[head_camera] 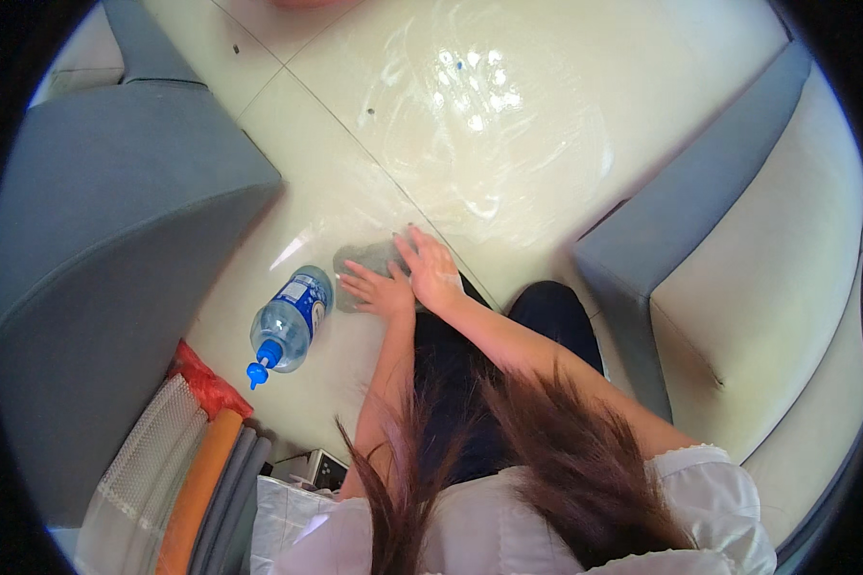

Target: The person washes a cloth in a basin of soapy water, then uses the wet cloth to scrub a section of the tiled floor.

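Both hands lie on a damp-looking grey cloth (367, 259) spread on the tiled floor just in front of my dark-trousered knees. My left hand (380, 289) rests on the cloth with its fingers spread. Close to its right, my right hand (430, 267) is laid flat with fingers extended, its fingertips near the cloth's far edge. The cloth's part under the hands is hidden. Left of the cloth stands or lies a clear plastic pump bottle (280, 327) with a blue label and blue pump top; its exact pose is hard to tell.
Wet, whitish streaks mark the glossy floor tiles (503, 165) ahead. A grey upholstered seat (137, 158) is on the left, a grey and cream sofa (748, 237) on the right. Rolled or folded orange and grey material (201, 489) and a red plastic bag (212, 384) are at lower left.
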`<state>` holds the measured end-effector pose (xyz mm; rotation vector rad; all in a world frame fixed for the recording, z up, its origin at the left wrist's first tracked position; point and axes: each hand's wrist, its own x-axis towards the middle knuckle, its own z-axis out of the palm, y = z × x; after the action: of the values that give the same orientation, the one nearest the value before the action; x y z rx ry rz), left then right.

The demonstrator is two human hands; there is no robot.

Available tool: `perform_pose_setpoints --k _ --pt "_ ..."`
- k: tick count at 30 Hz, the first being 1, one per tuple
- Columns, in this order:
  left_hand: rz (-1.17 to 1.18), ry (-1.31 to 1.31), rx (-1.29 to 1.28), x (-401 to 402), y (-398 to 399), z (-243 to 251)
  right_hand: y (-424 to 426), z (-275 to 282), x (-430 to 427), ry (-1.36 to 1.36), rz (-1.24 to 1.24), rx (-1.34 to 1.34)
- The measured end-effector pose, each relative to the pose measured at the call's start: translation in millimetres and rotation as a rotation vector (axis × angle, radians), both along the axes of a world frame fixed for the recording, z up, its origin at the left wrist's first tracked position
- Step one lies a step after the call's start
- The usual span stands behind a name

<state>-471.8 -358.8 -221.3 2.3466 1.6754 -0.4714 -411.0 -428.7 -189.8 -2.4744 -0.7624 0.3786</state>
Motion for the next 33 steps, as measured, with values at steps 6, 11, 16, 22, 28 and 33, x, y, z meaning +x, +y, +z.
perform_pose_setpoints --k 6,11,16,22,28,33 --pt "0.411 -0.023 -0.239 3 14 -18 2 -30 -21 0.288 0.149 0.131" --pt "0.221 -0.095 -0.087 -2 23 -38 0 -33 -20 0.227 0.329 0.098" --pt "-0.256 -0.174 -0.012 31 61 -39 7 -33 -18 0.184 0.265 0.052" --pt "-0.199 -0.241 -0.054 69 76 -19 31 -27 27 0.184 0.232 0.02" --pt "0.288 -0.098 -0.21 16 7 -9 -11 -17 -1 0.213 0.413 0.003" --pt "0.422 -0.043 -0.217 31 5 -19 -4 -27 -14 0.177 0.167 0.029"
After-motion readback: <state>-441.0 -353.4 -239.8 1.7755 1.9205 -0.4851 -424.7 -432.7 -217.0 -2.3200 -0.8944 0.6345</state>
